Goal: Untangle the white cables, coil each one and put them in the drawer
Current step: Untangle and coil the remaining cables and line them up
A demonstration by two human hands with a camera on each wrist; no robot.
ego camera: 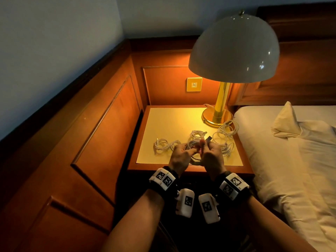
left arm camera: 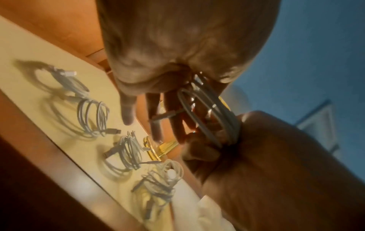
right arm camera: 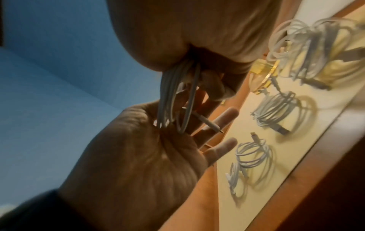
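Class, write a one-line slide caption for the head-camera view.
Both hands, left hand and right hand, hold a coiled white cable above the lamp-lit nightstand, where more cable bundles lie.

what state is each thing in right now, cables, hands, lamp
white cable coil in the hands: looped, held above the nightstand
left hand: fingers mostly straight, thumb pinching the coil
right hand: fingers curled round the coil
small white coiled cables at left: coiled, lying on the nightstand top
white coiled cable at centre: coiled, lying flat
loose white cable bundle by the lamp: untidy loops
dome-shaded brass table lamp: lit, upright
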